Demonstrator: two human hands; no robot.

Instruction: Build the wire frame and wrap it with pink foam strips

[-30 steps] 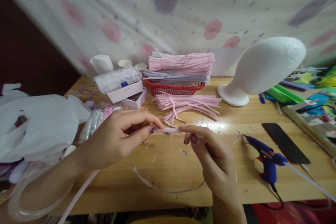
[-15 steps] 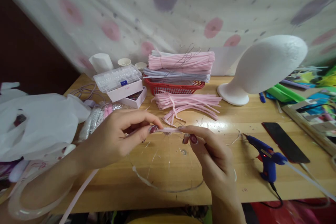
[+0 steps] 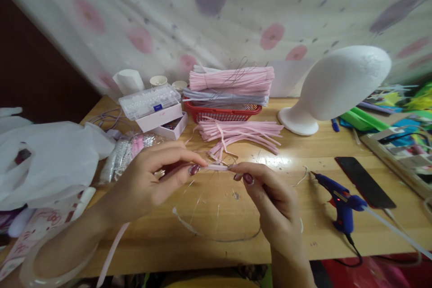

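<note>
Since the earlier frame, the thumb of the left hand [image 3: 148,181] has slid slightly toward 9 o'clock. At 6 o'clock, just below centre, a pink strip [image 3: 218,168] spans both hands: the right hand [image 3: 277,204] pinches one end; whether the left grips or merely touches is unclear. Beneath is a wooden tabletop [image 3: 155,247]; patterned cloth [image 3: 151,4] hangs toward 12.

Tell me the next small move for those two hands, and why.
I'd probably have the bare left hand draw the narrow, fabric-like pale-pink strip gently taut against the bare right hand: each hand is at one end of its short, nearly straight span, and a loose pale-pink length curves below the left hand.
</note>
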